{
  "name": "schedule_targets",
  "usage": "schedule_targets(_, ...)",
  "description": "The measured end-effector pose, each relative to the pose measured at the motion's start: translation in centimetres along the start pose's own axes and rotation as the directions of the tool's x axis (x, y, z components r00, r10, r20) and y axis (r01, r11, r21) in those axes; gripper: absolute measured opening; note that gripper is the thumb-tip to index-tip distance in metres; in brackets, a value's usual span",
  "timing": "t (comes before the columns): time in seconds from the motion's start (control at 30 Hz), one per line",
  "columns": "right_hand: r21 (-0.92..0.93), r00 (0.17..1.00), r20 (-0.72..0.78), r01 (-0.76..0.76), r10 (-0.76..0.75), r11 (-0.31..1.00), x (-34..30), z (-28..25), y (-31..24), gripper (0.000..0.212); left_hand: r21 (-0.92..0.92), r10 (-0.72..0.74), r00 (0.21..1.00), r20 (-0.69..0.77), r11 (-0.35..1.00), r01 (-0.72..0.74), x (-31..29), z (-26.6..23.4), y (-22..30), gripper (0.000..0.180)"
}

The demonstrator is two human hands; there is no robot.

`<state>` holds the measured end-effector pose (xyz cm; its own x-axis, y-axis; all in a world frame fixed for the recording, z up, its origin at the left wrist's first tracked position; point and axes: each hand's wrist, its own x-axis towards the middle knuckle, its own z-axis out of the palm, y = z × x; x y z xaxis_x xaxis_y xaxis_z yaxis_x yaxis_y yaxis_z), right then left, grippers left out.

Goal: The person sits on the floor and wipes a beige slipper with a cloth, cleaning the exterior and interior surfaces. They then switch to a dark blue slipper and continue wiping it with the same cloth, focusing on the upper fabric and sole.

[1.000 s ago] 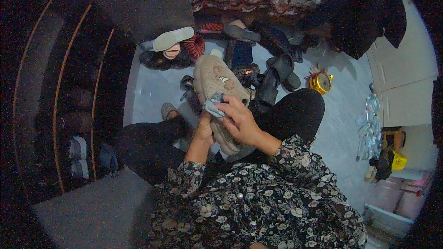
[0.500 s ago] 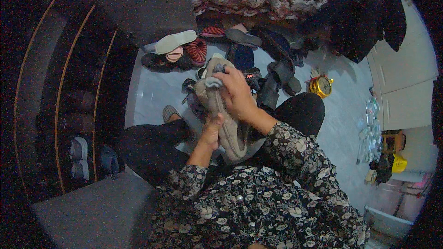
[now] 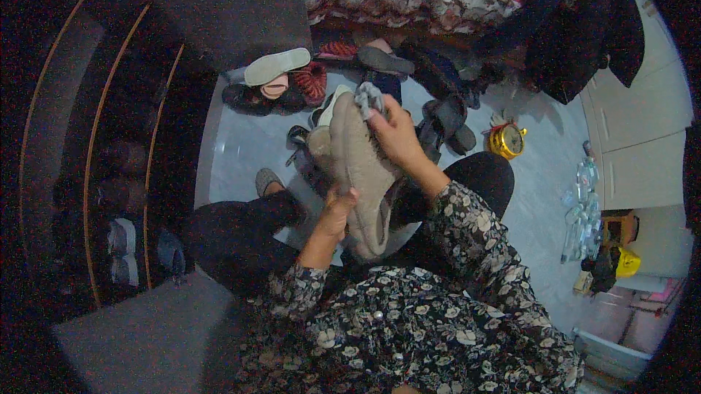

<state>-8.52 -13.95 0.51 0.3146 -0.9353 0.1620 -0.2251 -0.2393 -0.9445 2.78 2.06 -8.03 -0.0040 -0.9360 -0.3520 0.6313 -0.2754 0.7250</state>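
Cradling the beige slipper [image 3: 359, 160] in your left hand [image 3: 336, 213], you have it raised over the gap between your legs, toe pointing away from you and the foot opening at the near end. Your left fingers are curled closed around its left side, toward the heel half, with the fingertips visible against the upper. Your right hand [image 3: 398, 135] is closed in a pinch on a bunched grey cloth [image 3: 368, 100], which sits against the slipper's toe; how tightly it presses, you cannot tell from here.

Expect the slipper to be light enough for one hand. Its upper looks fuzzy and padded, so it probably dents under your thumb and gives a good, unslippery hold; the thicker edge around the sole is likely the stiffer part. Nothing about it seems fragile, though the pile may ruffle or snag if you drag the cloth hard. The cloth itself looks thin and limp, so keep it gathered close to your fingertips.

The best hold is along the sole edge near the middle, fingers beneath and thumb over the side. Avoid gripping the rim of the opening alone: it probably folds, and the toe can swing down.
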Motion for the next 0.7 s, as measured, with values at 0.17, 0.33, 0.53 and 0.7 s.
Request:
schedule_targets(0.17,-0.121,0.996,-0.036,0.073,-0.078,0.990,-1.0,0.4,2.4,0.027,-0.039,-0.026,0.994,-0.106,0.999,0.022,0.0,1.0,0.3,0.075)
schedule_targets(0.33,-0.240,0.981,-0.024,0.183,-0.195,0.953,-2.4,1.1,1.3,0.029,-0.042,0.012,0.996,-0.086,0.999,-0.015,-0.3,1.4,1.3,0.067)
schedule_targets(0.53,-0.271,0.970,0.149,0.226,-0.191,0.936,-5.6,2.2,0.0,0.032,-0.115,0.053,0.995,-0.090,0.991,-0.063,0.0,1.5,2.5,0.060)
schedule_targets(0.7,-0.210,0.969,0.225,0.150,-0.102,0.966,-7.9,2.7,-0.3,0.037,-0.196,0.095,0.989,-0.111,0.974,-0.115,0.6,1.1,2.2,0.059)
